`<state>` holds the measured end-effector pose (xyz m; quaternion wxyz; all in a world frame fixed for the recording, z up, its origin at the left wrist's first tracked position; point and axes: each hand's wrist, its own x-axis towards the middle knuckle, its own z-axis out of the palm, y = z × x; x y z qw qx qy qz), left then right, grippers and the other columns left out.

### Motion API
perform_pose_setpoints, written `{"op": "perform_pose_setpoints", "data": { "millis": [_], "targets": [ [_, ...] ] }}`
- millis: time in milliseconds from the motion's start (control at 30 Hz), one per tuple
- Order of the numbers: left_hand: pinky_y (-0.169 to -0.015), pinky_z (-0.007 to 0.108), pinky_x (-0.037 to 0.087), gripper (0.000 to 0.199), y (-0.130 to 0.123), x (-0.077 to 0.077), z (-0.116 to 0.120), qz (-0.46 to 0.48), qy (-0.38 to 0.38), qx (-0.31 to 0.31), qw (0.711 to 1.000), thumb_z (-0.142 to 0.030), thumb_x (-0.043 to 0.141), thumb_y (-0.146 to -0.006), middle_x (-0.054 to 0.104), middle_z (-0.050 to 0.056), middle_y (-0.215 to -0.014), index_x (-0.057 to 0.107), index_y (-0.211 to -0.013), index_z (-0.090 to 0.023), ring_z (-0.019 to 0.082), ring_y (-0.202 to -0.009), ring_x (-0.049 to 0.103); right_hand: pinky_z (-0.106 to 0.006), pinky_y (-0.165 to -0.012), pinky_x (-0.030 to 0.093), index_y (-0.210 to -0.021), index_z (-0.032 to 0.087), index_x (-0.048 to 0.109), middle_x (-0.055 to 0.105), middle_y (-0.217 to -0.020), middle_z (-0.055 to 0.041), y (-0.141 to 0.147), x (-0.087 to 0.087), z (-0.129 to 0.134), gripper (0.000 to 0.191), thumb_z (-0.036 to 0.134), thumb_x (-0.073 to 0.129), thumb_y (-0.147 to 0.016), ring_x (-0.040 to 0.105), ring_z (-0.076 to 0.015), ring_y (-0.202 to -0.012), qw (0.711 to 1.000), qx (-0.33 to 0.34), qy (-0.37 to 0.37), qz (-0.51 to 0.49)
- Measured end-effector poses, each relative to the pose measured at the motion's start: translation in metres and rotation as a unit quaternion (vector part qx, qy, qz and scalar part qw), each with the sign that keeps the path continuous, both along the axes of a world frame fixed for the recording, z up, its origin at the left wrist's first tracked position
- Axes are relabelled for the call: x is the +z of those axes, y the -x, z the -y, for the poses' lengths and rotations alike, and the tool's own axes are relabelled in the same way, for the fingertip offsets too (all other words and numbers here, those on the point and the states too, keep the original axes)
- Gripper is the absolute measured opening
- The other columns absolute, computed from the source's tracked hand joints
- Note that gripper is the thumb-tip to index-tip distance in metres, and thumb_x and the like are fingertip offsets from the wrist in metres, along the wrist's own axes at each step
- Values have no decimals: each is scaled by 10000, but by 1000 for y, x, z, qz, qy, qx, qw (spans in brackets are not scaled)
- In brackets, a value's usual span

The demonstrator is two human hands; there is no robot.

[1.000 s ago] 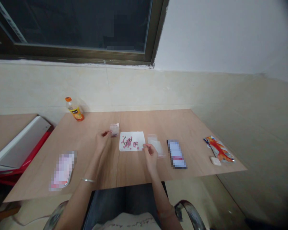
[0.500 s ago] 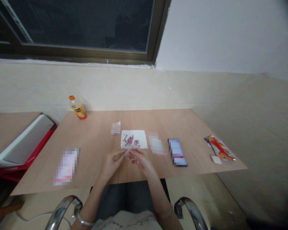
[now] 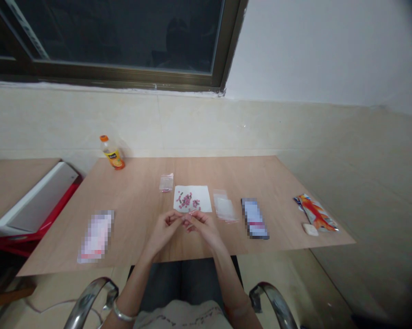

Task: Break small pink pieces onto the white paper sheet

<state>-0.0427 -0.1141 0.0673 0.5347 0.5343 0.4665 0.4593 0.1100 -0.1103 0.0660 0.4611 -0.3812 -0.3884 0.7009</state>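
My left hand (image 3: 165,228) and my right hand (image 3: 203,226) meet at the fingertips just in front of a white sheet (image 3: 206,201). Both pinch a small clear plastic bag (image 3: 192,212), mostly hidden by the fingers. Several small pink and dark pieces (image 3: 187,199) lie scattered on the sheet. Behind its left corner is a small clear zip bag (image 3: 166,183) with some pink pieces at its bottom. To the right of the sheet lies a stack of clear, flat plastic bags (image 3: 224,206).
A phone (image 3: 255,218) lies right of the bags. Farther right are a colourful packet (image 3: 317,212) and a white item (image 3: 310,229). An orange-capped bottle (image 3: 113,154) stands at the back left; a blurred pinkish item (image 3: 96,236) lies front left.
The fingers of both hands have closed in around the small bag, which now shows less between them. My left fingertips have curled over.
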Motion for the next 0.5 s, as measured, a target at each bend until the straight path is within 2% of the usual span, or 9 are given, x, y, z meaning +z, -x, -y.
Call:
{"op": "perform_pose_setpoints", "data": {
  "millis": [100, 267, 500],
  "targets": [
    [-657, 241, 497, 219, -4, 0, 0, -38, -13, 30, 999, -349, 586, -800, 691, 28, -691, 639, -724, -150, 156, -670, 651, -251, -578, 501, -721, 172, 682, 671, -665, -18, 4, -2, 1, 314, 473, 737, -649, 608, -131, -597, 1000, -14, -12, 21],
    [-591, 245, 487, 229, -18, -3, 7, -136, -47, 100, 985, -364, 519, -834, 681, 37, -685, 604, -742, -173, 170, -626, 653, -249, -544, 486, -653, 186, 638, 652, -620, -4, 13, -6, 2, 314, 487, 727, -638, 592, -135, -565, 996, -80, -19, 48],
    [-541, 271, 489, 203, -21, -4, 8, -229, -24, 177, 957, -349, 473, -848, 704, 81, -739, 585, -812, -183, 214, -634, 681, -257, -559, 490, -613, 182, 608, 645, -616, -5, 27, -16, 10, 250, 410, 700, -658, 592, -141, -581, 991, -113, -18, 72]
  ]
}}
